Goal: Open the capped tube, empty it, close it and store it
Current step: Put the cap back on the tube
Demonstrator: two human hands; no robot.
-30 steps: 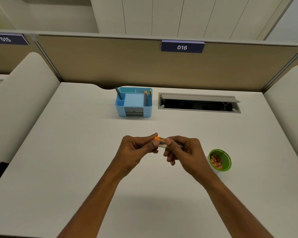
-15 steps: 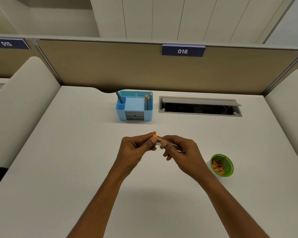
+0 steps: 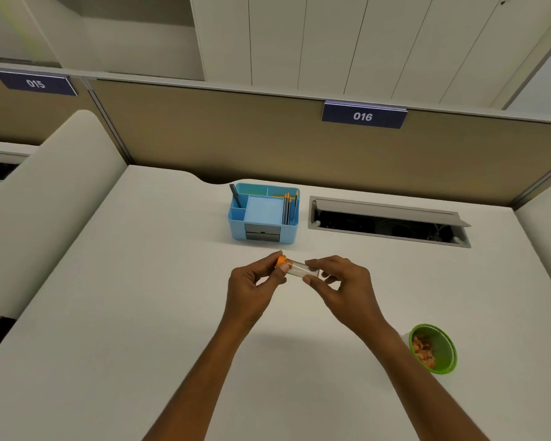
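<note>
Both forearms run off the bottom edge. The left hand (image 3: 256,283) covers most of the orange cap (image 3: 281,260); the right hand (image 3: 342,286) hides the clear tube's (image 3: 299,269) far end. The green cup's (image 3: 444,351) orange bits are too small to name.

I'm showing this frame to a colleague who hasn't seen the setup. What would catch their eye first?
Probably the two hands at mid-desk: the left hand pinches the orange cap while the right hand holds the clear tube lying sideways between them. Next, the green cup of orange bits near the right forearm, then the blue organizer at the back by the open cable hatch.
</note>
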